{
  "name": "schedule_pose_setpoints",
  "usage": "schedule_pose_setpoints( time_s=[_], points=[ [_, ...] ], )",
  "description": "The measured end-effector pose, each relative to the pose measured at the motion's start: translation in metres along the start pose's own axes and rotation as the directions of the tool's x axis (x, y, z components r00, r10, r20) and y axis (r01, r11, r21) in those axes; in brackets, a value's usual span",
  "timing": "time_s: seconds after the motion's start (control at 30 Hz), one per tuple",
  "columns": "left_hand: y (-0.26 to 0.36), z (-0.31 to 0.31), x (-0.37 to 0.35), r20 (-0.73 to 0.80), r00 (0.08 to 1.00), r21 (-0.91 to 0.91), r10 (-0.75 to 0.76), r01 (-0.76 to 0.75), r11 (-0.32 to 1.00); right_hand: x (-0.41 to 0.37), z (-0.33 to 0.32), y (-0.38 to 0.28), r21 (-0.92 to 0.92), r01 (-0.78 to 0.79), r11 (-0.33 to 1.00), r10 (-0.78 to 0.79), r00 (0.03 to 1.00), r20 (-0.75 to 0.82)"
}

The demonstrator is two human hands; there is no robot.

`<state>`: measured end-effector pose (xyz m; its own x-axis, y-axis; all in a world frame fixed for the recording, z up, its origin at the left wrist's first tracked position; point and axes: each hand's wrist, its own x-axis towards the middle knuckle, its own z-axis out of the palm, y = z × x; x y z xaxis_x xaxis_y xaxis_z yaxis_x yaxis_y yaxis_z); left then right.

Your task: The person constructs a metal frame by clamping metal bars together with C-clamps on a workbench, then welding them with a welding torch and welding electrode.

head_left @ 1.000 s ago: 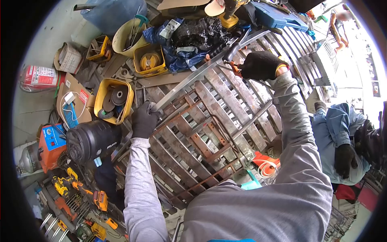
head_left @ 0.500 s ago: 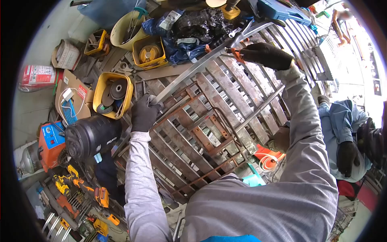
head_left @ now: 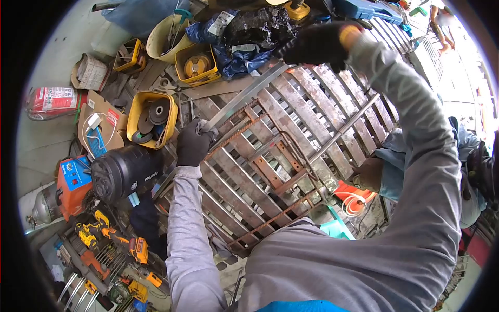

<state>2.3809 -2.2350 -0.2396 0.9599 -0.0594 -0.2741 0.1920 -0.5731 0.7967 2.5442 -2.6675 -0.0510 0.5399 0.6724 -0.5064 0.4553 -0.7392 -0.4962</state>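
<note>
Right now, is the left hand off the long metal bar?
No, the left hand is closed around the near end of the metal bar, which lies across the rusty grate.

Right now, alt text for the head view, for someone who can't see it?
A gloved left hand grips the near end of a long metal bar lying across a rusty slatted rack; the gloved right hand covers its far end.

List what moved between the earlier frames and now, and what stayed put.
The right hand moved farther away along the metal bar to its far end, beside the black bag. The orange-handled clamp it touched earlier no longer shows, and the hand's grip cannot be judged. The left hand stays clamped on the bar's near end, and the bar still lies across the slatted rack.
</note>
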Motion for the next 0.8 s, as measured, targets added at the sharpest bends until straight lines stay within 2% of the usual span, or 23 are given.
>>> schedule_pose_setpoints(
  time_s=[0.03,0.07,0.1,0.13,0.2,0.33,0.37,0.4,0.43,0.5,0.53,0.6,0.63,0.67,0.77,0.8],
  points=[
    [-0.005,0.001,0.002,0.005,1.000,0.009,-0.005,0.005,1.000,0.014,-0.003,0.002,-0.128,0.111,0.985,-0.112,0.994,-0.003],
    [0.001,-0.001,0.000,0.005,1.000,0.013,-0.009,0.009,1.000,0.025,-0.017,-0.050,-0.259,-0.166,0.952,0.186,0.981,0.057],
    [0.011,-0.002,-0.003,-0.005,1.000,0.060,0.016,-0.016,0.998,0.036,-0.023,-0.088,-0.399,-0.408,0.821,0.473,0.878,0.076],
    [0.017,-0.004,-0.005,-0.016,0.999,0.107,0.041,-0.039,0.994,0.044,-0.020,-0.100,-0.523,-0.337,0.783,0.455,0.883,0.113],
    [0.015,-0.003,-0.003,0.002,1.000,0.046,-0.018,0.018,0.999,0.055,-0.020,-0.103,-0.544,-0.299,0.784,0.441,0.885,0.149],
    [0.022,0.001,-0.006,-0.080,0.993,0.166,0.089,-0.075,0.983,0.027,-0.031,-0.075,-0.325,-0.210,0.922,0.262,0.957,0.127],
    [0.010,0.006,-0.003,-0.065,0.991,0.079,0.121,-0.116,0.990,0.015,-0.030,-0.069,-0.259,-0.169,0.951,0.206,0.971,0.121],
    [0.032,0.004,-0.014,-0.079,0.981,0.212,0.178,-0.158,0.964,-0.003,-0.032,-0.063,-0.214,-0.149,0.965,0.177,0.977,0.117],
    [0.017,0.014,-0.010,-0.179,0.942,0.298,0.285,-0.224,0.928,-0.015,-0.033,-0.062,-0.191,-0.129,0.973,0.152,0.982,0.112],
    [-0.010,0.034,-0.002,-0.366,0.798,0.500,0.479,-0.266,0.824,-0.035,-0.035,-0.060,-0.195,-0.156,0.968,0.176,0.981,0.087],
    [0.006,0.022,-0.012,-0.327,0.832,0.452,0.448,-0.278,0.847,-0.044,-0.035,-0.062,-0.216,-0.176,0.961,0.196,0.978,0.073],
    [0.021,0.016,-0.020,-0.346,0.848,0.496,0.402,-0.199,0.845,-0.058,-0.033,-0.066,-0.245,-0.231,0.942,0.248,0.968,0.042],
    [0.022,0.018,-0.019,-0.386,0.802,0.465,0.455,-0.256,0.847,-0.067,-0.033,-0.067,-0.253,-0.256,0.933,0.269,0.963,0.015],
    [0.033,0.014,-0.023,-0.347,0.839,0.542,0.419,-0.185,0.820,-0.076,-0.032,-0.067,-0.260,-0.282,0.923,0.290,0.957,-0.008],
    [0.018,0.034,-0.007,-0.339,0.820,0.718,0.461,-0.092,0.690,-0.097,-0.027,-0.070,-0.268,-0.315,0.910,0.306,0.949,-0.075],
    [0.002,0.050,0.013,-0.376,0.801,0.786,0.466,0.010,0.618,-0.102,-0.026,-0.072,-0.270,-0.312,0.911,0.295,0.950,-0.106]
  ],
)
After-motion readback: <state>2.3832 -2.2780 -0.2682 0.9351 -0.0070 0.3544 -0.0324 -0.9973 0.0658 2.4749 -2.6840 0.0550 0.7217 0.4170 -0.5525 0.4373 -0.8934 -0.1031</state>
